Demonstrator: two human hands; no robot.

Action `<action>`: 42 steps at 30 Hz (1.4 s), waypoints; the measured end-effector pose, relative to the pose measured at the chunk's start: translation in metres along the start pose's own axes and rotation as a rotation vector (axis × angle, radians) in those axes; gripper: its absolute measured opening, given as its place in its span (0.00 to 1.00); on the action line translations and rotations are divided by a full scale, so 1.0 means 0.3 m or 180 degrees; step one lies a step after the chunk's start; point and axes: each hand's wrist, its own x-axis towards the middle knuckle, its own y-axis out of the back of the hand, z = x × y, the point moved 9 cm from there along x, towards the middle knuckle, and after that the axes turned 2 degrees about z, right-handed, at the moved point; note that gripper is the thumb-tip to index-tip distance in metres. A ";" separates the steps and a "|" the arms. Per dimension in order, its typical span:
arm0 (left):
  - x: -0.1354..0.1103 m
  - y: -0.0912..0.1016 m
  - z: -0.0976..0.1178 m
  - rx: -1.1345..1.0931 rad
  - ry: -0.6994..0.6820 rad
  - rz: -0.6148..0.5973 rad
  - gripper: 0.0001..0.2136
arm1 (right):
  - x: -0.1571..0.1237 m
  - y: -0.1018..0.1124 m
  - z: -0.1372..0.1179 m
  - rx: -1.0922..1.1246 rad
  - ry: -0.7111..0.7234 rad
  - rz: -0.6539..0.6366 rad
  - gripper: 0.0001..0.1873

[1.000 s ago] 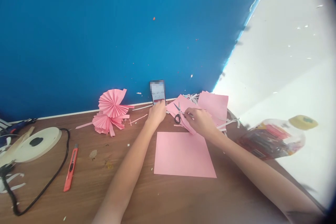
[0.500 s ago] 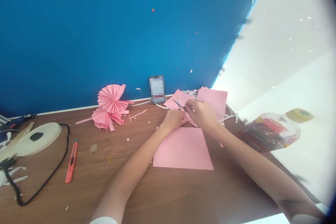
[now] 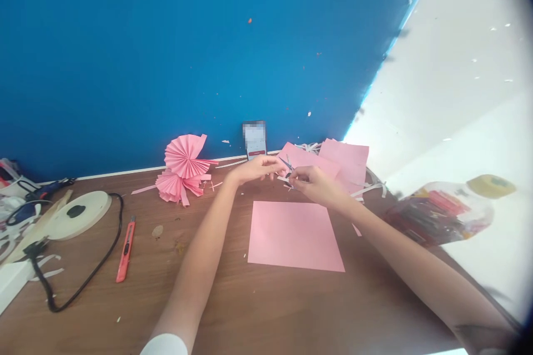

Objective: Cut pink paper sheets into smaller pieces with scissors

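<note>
My right hand [image 3: 314, 184] is closed around a small pair of scissors [image 3: 286, 166], held above the table near the back edge. My left hand [image 3: 255, 168] meets it from the left, its fingers curled at the scissors' blades. Whether it grips them I cannot tell. Just in front of both hands a flat pink paper sheet [image 3: 295, 235] lies on the wooden table [image 3: 233, 299]. Behind the hands lie more pink sheets [image 3: 345, 158], partly stacked.
Pink folded paper fans [image 3: 183, 169] lie left of the hands. A phone [image 3: 255, 140] leans on the blue wall. An orange box cutter [image 3: 125, 247], a black cable [image 3: 89, 273] and a tape roll [image 3: 77, 213] are at left. A clear plastic bag [image 3: 441, 212] of supplies sits right.
My left hand left the phone and came to the scissors. Both hands rose off the pink stack, and the scissors came up with the right hand.
</note>
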 end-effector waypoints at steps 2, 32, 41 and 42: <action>-0.020 -0.004 0.047 0.0100 -0.0174 -0.0129 0.18 | 0.003 -0.024 0.016 0.0342 -0.0145 -0.0153 0.12; -0.146 0.015 -0.274 0.1215 0.1934 -0.0994 0.14 | -0.068 0.005 0.090 -0.2383 -0.0438 -0.1187 0.16; -0.155 0.026 -0.361 0.1235 0.2288 -0.1031 0.18 | -0.086 0.053 0.126 -0.2533 -0.0520 -0.1419 0.14; -0.154 0.022 -0.362 0.1181 0.2268 -0.1039 0.18 | -0.088 0.062 0.127 -0.2515 -0.0518 -0.1416 0.14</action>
